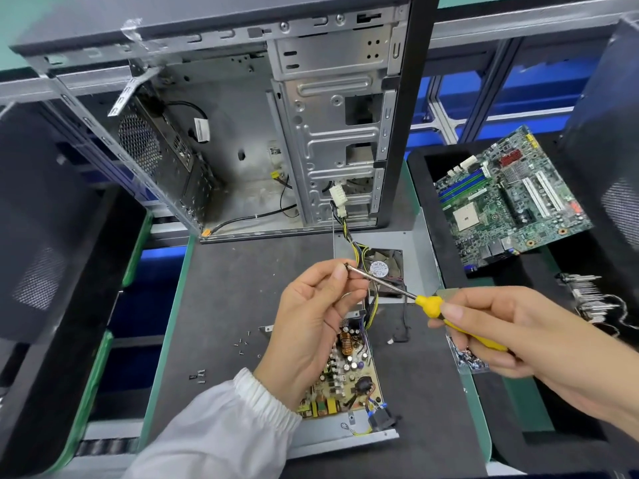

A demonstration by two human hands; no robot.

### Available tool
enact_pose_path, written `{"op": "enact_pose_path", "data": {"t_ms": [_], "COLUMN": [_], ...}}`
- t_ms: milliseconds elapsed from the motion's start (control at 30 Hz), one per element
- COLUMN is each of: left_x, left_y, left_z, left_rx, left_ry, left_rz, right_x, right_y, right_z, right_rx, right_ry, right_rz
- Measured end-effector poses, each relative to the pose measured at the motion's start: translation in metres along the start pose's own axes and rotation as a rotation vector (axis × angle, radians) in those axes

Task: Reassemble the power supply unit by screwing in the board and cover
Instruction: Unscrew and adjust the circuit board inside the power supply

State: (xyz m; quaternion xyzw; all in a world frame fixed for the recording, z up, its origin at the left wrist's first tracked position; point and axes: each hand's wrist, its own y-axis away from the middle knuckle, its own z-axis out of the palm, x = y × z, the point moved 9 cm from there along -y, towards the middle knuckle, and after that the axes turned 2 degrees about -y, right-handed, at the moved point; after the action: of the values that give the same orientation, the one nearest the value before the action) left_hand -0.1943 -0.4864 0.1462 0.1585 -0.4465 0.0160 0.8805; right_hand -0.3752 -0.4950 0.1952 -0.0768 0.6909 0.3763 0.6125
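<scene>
Over the middle of the dark desk mat [242, 288], in the head view, a yellow-handled screwdriver [428, 305] is held in the curled fingers of the right hand [511, 333], while its tip is pinched, apparently with a small screw [346, 265], between the thumb and fingertips of the left hand [311, 326]. Below the left hand, near the front edge of the mat, the power supply board [349, 378] is seen lying in its metal base [345, 433]; the cover with the fan [390, 271] lies just behind it, towards the mat's rear right, joined by wires. No screw is seen driven yet, so the board step is judged barely begun. The screw could slip from the tip and drop among the board's components if it is carried over badly seated. One screwdriver, one board and one cover are counted; roughly ten loose screws [242, 344] lie scattered on the mat's left part, too small to count surely. One open computer case [242, 133] stands at the rear edge, and one motherboard [508, 198] rests to the right.
</scene>
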Motion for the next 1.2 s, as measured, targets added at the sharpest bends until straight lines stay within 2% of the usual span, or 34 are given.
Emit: {"op": "enact_pose_path", "data": {"t_ms": [133,200,233,300,367,400,467,533,600,667,867,1033,1200], "left_x": [-0.004,0.001,0.007,0.019,0.011,0.002,-0.017,-0.027,-0.027,-0.029,-0.027,-0.025,-0.019], "left_y": [-0.002,-0.008,-0.013,-0.026,-0.041,-0.049,-0.064,-0.074,-0.077,-0.072,-0.027,-0.001,0.027], "left_z": [0.001,-0.014,-0.024,-0.025,-0.001,0.012,0.028,0.032,0.037,0.045,0.029,0.012,-0.018], "left_rx": [-0.050,-0.002,0.057,0.148,0.133,0.104,0.044,0.015,0.017,0.009,-0.016,-0.048,0.005], "left_ry": [-0.003,-0.117,-0.304,-0.931,-1.603,-1.861,-2.165,-2.291,-2.297,-2.192,-1.631,-1.205,-0.994], "left_rz": [-0.027,-0.026,0.000,0.066,0.069,0.054,-0.016,-0.079,-0.033,0.044,0.153,0.148,0.236], "right_x": [0.000,0.001,0.002,0.008,0.015,0.019,0.025,0.030,0.035,0.039,0.042,0.037,0.033], "right_y": [0.001,0.003,0.006,0.010,0.016,0.019,0.025,0.029,0.033,0.037,0.051,0.058,0.061], "right_z": [-0.003,-0.007,-0.010,-0.018,-0.025,-0.027,-0.030,-0.031,-0.036,-0.044,-0.076,-0.085,-0.081], "right_rx": [0.003,0.012,0.022,0.056,0.094,0.112,0.122,0.113,0.128,0.165,0.292,0.281,0.272], "right_ry": [0.017,0.031,0.038,0.054,0.065,0.067,0.071,0.070,0.054,0.028,-0.028,-0.065,-0.030], "right_rz": [-0.012,-0.013,-0.008,0.008,0.030,0.044,0.063,0.068,0.065,0.046,-0.096,-0.160,-0.160]}}
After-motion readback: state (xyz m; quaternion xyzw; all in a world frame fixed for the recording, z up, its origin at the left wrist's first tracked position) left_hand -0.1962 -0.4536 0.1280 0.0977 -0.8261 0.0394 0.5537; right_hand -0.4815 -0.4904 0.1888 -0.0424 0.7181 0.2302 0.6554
